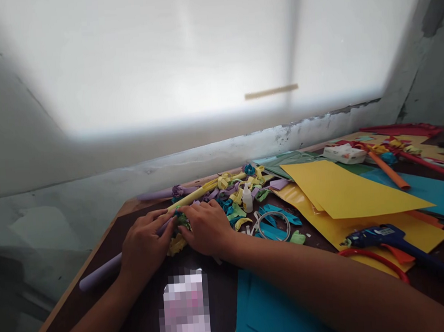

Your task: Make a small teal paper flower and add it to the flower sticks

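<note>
Across the table's left side lies a lavender rolled paper tube (101, 279), running diagonally under both hands. My left hand (144, 241) is closed around its middle, thumb and fingers on it. Just to the right, my right hand (208, 227) is bent over the tube's upper part, fingertips meeting those of the left. Between the fingertips sits a green and teal crumpled paper piece (180, 218), partly hidden. A yellow crumpled paper piece (176, 245) shows below the hands. Behind them are a yellow paper tube (193, 195) and another lavender tube (156, 194).
Paper curls, a small white glue bottle (247, 199) and a tape roll (274, 226) lie right of the hands. Farther right are yellow sheets (358, 187), a blue glue gun (387, 235), red-handled scissors (374, 257) and an orange tube (390, 171). Blue paper (268, 308) lies in front.
</note>
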The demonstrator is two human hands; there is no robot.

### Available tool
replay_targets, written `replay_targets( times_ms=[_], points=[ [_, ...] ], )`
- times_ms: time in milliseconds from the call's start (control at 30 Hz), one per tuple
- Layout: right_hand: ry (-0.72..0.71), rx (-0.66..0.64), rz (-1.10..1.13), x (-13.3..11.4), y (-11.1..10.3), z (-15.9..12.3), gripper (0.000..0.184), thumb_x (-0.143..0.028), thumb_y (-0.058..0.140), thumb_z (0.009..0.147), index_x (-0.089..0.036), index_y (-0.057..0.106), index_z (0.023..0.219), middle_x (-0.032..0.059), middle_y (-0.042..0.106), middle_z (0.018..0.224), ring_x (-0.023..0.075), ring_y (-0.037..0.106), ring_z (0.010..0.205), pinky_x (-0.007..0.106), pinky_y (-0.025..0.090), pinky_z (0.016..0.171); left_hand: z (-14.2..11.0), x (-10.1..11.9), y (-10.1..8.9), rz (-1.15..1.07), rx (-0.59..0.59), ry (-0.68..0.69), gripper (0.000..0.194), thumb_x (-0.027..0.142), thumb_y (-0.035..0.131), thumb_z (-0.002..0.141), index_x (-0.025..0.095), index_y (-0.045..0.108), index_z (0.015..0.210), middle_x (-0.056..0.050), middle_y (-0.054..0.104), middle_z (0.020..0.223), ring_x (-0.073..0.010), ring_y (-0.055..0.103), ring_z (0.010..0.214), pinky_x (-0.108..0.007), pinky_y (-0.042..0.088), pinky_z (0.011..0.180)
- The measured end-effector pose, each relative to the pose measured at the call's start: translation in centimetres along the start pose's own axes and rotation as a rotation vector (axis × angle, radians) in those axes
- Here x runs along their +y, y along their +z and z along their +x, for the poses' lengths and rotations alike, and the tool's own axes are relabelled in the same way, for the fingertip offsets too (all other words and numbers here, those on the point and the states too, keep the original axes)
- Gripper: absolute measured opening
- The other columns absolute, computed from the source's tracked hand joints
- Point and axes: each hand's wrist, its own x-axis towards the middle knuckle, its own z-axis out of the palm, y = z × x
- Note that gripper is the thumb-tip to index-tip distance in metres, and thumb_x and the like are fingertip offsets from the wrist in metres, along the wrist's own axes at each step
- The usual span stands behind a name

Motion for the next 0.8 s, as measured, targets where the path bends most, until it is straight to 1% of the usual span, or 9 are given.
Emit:
replay_targets(
  times_ms=[167,333,533,700,800],
  points=[
    [-0.001,-0.009,-0.002,0.04,0.18,0.01,0.04,-0.041,0.059,0.097,-0.021,0.059,0.132,0.0077,0.074,0.113,0.0281,0.066,0.105,0.043,0.04,0.092,0.05,0.24,-0.37,0.068,-0.019,0.01,0.036,0.043,0.054,0.096,0.024,0.079,0.113,-0.006,0.076,0.121,-0.0322,0.067,0.11,-0.045,0.051,0.097],
    [-0.008,-0.017,-0.002,0.03,0.29,-0.01,0.042,-0.041,0.057,0.098,-0.021,0.058,0.135,0.0077,0.074,0.117,0.028,0.065,0.108,0.043,0.04,0.093,0.08,0.37,-0.58,0.131,-0.041,0.025,0.037,0.041,0.052,0.097,0.024,0.079,0.116,-0.007,0.075,0.123,-0.0344,0.066,0.112,-0.047,0.05,0.096],
    [-0.007,-0.02,-0.007,-0.06,0.15,-0.03,0.045,-0.041,0.057,0.098,-0.02,0.057,0.138,0.0089,0.074,0.117,0.0282,0.065,0.107,0.043,0.041,0.093,0.19,0.4,-0.84,0.16,-0.052,0.057,0.039,0.04,0.05,0.097,0.024,0.077,0.119,-0.008,0.075,0.125,-0.0368,0.065,0.111,-0.051,0.049,0.095],
    [-0.014,-0.016,0.005,0.08,0.39,-0.03,0.048,-0.041,0.055,0.099,-0.017,0.056,0.139,0.0108,0.073,0.118,0.0292,0.065,0.109,0.045,0.042,0.094,0.2,0.15,-0.55,0.121,-0.029,0.064,0.039,0.042,0.051,0.095,0.025,0.078,0.116,-0.01,0.075,0.124,-0.0399,0.066,0.111,-0.056,0.048,0.096],
    [-0.019,-0.01,0.0,0.06,0.28,-0.05,0.048,-0.042,0.055,0.098,-0.017,0.057,0.139,0.0102,0.074,0.117,0.0294,0.065,0.108,0.045,0.043,0.094,0.17,0.35,-0.47,0.018,0.006,0.049,0.037,0.044,0.054,0.091,0.027,0.08,0.111,-0.011,0.076,0.121,-0.0426,0.065,0.111,-0.059,0.046,0.097]
  ],
)
